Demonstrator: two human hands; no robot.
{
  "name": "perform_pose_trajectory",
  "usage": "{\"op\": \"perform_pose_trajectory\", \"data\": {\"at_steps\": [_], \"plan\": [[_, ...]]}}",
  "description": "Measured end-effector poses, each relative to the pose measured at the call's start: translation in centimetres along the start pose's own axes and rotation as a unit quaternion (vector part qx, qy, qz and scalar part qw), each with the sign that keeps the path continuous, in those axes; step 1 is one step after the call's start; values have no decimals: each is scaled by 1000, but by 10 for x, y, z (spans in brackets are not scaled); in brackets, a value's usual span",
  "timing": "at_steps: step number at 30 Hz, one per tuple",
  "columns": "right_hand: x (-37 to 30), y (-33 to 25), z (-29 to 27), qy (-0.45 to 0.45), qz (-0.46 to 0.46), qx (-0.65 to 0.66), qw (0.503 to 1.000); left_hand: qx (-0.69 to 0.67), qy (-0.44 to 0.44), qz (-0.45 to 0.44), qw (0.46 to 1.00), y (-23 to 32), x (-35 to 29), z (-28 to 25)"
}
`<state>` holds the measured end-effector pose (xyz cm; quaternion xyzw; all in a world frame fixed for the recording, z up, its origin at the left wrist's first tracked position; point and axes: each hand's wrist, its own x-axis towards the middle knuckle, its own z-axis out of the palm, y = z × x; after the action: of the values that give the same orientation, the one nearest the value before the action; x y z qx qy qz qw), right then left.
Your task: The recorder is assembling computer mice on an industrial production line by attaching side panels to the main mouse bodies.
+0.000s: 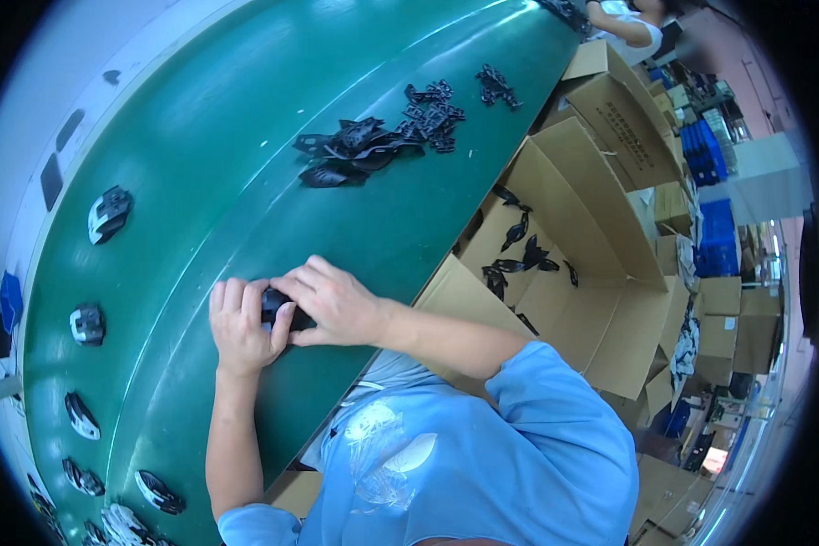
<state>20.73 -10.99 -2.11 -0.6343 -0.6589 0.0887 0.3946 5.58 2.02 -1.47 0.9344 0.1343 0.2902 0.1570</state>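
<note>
Over the green table (246,209) my two hands come together on a small black plastic part (271,306). My left hand (244,329) has its fingers wrapped round one side, thumb against the part. From the right, my right hand (338,305) pinches the same part with thumb and fingers. Much of the part is hidden, so its exact kind cannot be made out. Beyond the hands lie a pile of curved black plastic shells (359,150) and a heap of small black clip-like pieces (434,114).
Another little heap of black pieces (498,86) lies farther off. Several black-and-white moulded parts (109,216) sit along the left side. An open cardboard box (601,309) with black pieces inside stands by the table's right edge. A co-worker (630,32) is at the far right.
</note>
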Motion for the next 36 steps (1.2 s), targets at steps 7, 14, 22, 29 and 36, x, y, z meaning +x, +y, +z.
{"op": "perform_pose_trajectory", "data": {"at_steps": [7,14,22,29,36], "plan": [[0,3,-4,-15,25,55,998,19,-5,-11,1000,2,5,1],[4,78,-142,221,157,19,963,213,120,-78,967,-70,93,-27],[31,183,-170,220,313,-140,913,6,28,-76,997,14,-9,-52],[-20,251,-242,181,207,-87,957,404,143,-427,797,21,-179,-146],[-2,205,-226,211,188,27,959,365,133,-645,658,12,-330,-212]]}}
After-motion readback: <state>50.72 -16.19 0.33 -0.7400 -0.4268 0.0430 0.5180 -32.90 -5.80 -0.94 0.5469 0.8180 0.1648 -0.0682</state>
